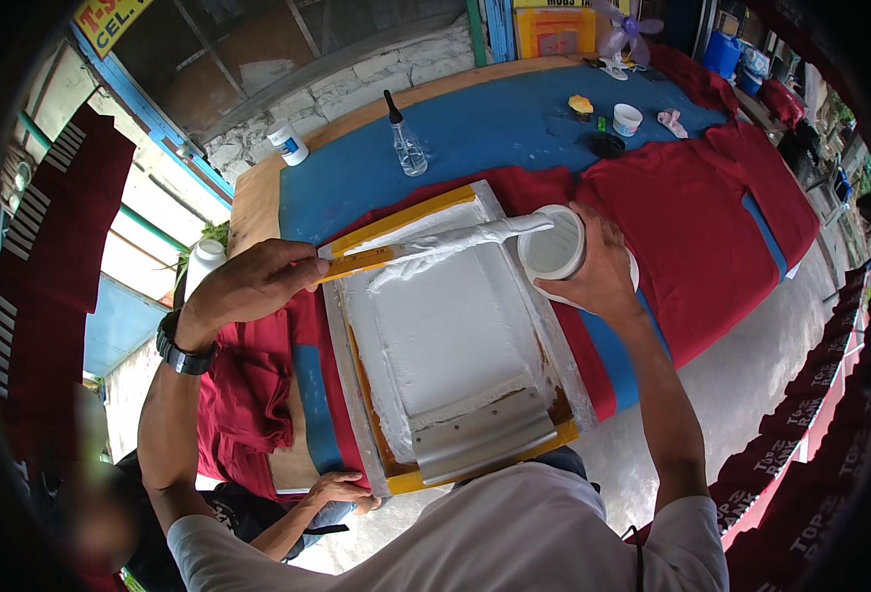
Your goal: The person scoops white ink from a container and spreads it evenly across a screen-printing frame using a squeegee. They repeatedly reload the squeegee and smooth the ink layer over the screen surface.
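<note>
My left hand is closed round the end of a yellow flat stick, its far part thickly coated with white ink. The stick's tip reaches the mouth of a white plastic tub, which my right hand grips by its side and tilts toward the stick. Beneath them lies a screen-printing frame with yellow tape along its ends. White ink covers the mesh, with a thicker ridge near the far end. A metal-backed squeegee rests inside the near end.
Dark red shirts lie on the blue tabletop. Farther back are a clear dropper bottle, a white bottle, a small white cup and a purple fan. Another person's hand is by the frame's near left corner.
</note>
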Motion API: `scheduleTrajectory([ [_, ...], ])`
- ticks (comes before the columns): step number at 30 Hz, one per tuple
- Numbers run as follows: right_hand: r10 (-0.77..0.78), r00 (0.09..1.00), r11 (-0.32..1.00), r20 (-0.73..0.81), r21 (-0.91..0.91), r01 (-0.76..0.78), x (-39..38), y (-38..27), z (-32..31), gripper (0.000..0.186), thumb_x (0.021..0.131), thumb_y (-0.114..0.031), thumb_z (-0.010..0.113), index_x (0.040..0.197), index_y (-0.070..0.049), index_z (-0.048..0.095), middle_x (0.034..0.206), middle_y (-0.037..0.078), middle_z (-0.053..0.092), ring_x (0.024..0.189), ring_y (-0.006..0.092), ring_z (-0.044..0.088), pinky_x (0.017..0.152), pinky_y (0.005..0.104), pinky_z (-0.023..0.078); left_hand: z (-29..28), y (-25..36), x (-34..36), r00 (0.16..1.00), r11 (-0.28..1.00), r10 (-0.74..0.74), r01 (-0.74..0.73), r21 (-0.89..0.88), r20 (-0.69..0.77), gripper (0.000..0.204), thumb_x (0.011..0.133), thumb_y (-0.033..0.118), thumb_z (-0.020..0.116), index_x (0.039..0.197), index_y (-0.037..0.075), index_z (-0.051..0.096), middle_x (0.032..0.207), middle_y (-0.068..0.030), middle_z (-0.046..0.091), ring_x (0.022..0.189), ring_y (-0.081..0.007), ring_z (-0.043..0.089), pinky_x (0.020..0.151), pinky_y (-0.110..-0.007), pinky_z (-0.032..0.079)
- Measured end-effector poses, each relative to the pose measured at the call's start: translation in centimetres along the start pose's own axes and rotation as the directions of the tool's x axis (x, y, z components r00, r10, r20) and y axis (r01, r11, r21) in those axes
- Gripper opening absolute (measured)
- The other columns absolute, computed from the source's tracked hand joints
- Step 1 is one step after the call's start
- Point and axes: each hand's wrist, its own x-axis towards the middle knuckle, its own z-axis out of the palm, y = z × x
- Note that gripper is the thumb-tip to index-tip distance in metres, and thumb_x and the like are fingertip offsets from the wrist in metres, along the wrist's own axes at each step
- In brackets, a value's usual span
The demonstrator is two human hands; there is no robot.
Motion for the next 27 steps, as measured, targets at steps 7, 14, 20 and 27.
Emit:
scheduleTrajectory([
  [7, -0.023, 0.999, 1.0, 0.026, 0.017, 0.023, -0.3, -0.3, -0.1, 0.116, 0.062, -0.032, 0.105, 0.157, -0.007, 0.043, 0.152, 0.022, 0.06, 0.144, 0.0449, 0.057, 0.121, 0.0656, 0.041, 7.3, 12.8, 7.4, 0.85, 0.759, 0.485, -0.291, 0.582, -0.207, 0.023, 0.111, 0.021, 0.062, 0.116, 0.001, 0.071, 0.081, -0.0186, 0.071, 0.079, -0.0379, 0.073, 0.075, -0.048, 0.057],
  [14, -0.062, 0.998, 0.998, -0.005, 0.03, 0.062, -1.1, 0.0, -0.2, 0.116, 0.059, -0.033, 0.105, 0.157, -0.012, 0.045, 0.154, 0.018, 0.06, 0.14, 0.0474, 0.059, 0.115, 0.0638, 0.047, 13.3, 17.2, 13.3, 0.747, 0.412, 0.66, -0.265, 0.872, -0.085, 0.02, 0.089, 0.004, 0.075, 0.108, 0.002, 0.071, 0.084, -0.0091, 0.069, 0.076, -0.0208, 0.076, 0.061, -0.034, 0.059],
  [20, -0.069, 0.998, 0.998, 0.002, 0.011, 0.069, -2.0, 0.8, -1.0, 0.12, 0.057, -0.033, 0.106, 0.158, -0.012, 0.044, 0.157, 0.014, 0.059, 0.142, 0.0432, 0.059, 0.12, 0.0627, 0.044, 12.1, 17.7, 13.8, 0.766, 0.422, 0.615, -0.519, 0.744, 0.186, 0.012, 0.089, 0.002, 0.073, 0.101, 0.0, 0.074, 0.091, -0.0174, 0.078, 0.085, -0.0278, 0.08, 0.071, -0.04, 0.066],
  [27, -0.097, 0.995, 0.993, -0.026, 0.062, 0.099, -2.6, 1.1, -1.5, 0.118, 0.062, -0.037, 0.105, 0.159, -0.011, 0.044, 0.16, 0.016, 0.057, 0.148, 0.0419, 0.055, 0.123, 0.0675, 0.038, 9.5, 19.0, 13.8, 0.654, 0.553, 0.753, -0.689, 0.469, 0.074, 0.008, 0.09, 0.001, 0.069, 0.089, -0.002, 0.076, 0.084, -0.0213, 0.076, 0.081, -0.0382, 0.079, 0.07, -0.047, 0.064],
])
